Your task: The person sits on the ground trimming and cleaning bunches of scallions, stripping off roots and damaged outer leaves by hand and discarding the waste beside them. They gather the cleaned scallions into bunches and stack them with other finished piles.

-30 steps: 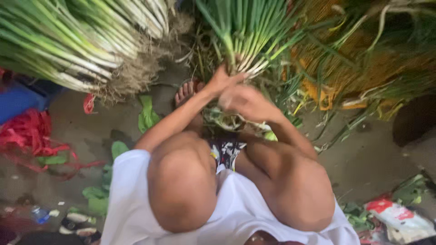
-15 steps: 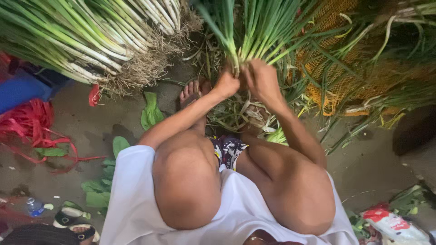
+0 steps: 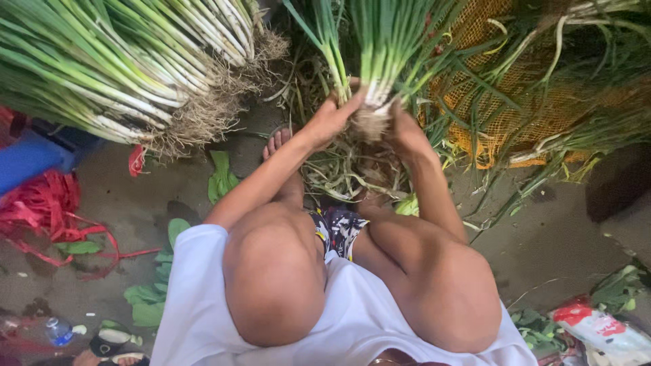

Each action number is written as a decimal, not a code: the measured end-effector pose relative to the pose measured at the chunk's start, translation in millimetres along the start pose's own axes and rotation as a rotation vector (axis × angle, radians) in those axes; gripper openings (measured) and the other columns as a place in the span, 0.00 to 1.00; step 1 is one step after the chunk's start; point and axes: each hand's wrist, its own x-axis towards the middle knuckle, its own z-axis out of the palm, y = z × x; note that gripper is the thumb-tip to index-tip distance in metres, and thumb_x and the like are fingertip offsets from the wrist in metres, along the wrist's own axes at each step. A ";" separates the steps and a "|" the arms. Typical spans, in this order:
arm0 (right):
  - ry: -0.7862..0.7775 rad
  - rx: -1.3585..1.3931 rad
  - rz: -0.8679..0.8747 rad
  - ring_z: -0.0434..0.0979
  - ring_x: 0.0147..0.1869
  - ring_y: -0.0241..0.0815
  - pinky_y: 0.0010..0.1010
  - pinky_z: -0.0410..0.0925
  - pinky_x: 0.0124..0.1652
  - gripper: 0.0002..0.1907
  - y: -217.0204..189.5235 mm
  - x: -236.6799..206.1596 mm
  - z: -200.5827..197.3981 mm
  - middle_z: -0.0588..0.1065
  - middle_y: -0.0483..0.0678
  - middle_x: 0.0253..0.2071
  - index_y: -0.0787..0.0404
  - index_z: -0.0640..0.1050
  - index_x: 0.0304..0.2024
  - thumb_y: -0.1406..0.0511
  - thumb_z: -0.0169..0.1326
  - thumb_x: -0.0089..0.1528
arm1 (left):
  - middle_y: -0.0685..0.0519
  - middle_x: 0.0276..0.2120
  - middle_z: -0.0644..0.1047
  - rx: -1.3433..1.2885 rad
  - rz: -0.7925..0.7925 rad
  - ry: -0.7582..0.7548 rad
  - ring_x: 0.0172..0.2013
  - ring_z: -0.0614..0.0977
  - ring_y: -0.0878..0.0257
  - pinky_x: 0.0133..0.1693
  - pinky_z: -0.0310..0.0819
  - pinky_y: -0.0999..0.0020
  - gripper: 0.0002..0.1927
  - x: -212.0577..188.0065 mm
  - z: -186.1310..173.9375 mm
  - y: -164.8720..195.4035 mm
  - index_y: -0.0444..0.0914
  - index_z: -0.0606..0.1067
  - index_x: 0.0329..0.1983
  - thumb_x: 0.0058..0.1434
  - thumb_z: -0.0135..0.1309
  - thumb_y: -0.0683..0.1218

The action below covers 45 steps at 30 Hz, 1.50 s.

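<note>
While both my left hand (image 3: 330, 120) and right hand (image 3: 405, 130) keep fingers clamped on the scallion bunch (image 3: 377, 74) at its roots above the trimmings pile (image 3: 349, 173), I judge cleaning half done, with the heap of uncleaned scallions (image 3: 122, 68) waiting.

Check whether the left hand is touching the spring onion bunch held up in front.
Touching: the head view shows the left hand wrapped against the spring onion bunch near its roots.

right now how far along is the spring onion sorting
Done, it seems: a big stack of spring onions lies at upper left. In hand: left hand and right hand grip one bunch at its roots. Left: loose greens on the orange netting.
</note>
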 end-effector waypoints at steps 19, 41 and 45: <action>0.411 -1.178 -0.550 0.73 0.52 0.69 0.53 0.68 0.46 0.34 -16.2 -25.4 29.6 0.66 0.70 0.58 0.68 0.62 0.70 0.54 0.51 0.70 | 0.50 0.70 0.64 -0.538 -0.271 -0.301 0.69 0.66 0.57 0.68 0.61 0.53 0.55 -3.8 28.8 -31.5 0.42 0.51 0.78 0.58 0.44 0.79; 0.185 -1.211 -0.997 0.62 0.68 0.55 0.54 0.57 0.64 0.16 -81.2 23.4 24.4 0.65 0.55 0.62 0.54 0.81 0.51 0.53 0.64 0.67 | 0.48 0.57 0.80 0.109 -0.091 -0.414 0.58 0.79 0.56 0.64 0.71 0.56 0.26 -2.7 4.6 -6.2 0.36 0.77 0.62 0.66 0.63 0.53; 0.192 -1.199 -1.226 0.62 0.71 0.53 0.47 0.58 0.62 0.23 -95.5 44.7 41.7 0.68 0.53 0.68 0.64 0.76 0.67 0.66 0.57 0.69 | 0.50 0.60 0.77 0.327 -0.215 -0.610 0.60 0.77 0.59 0.64 0.68 0.59 0.31 -15.3 15.4 -20.6 0.38 0.72 0.66 0.64 0.61 0.57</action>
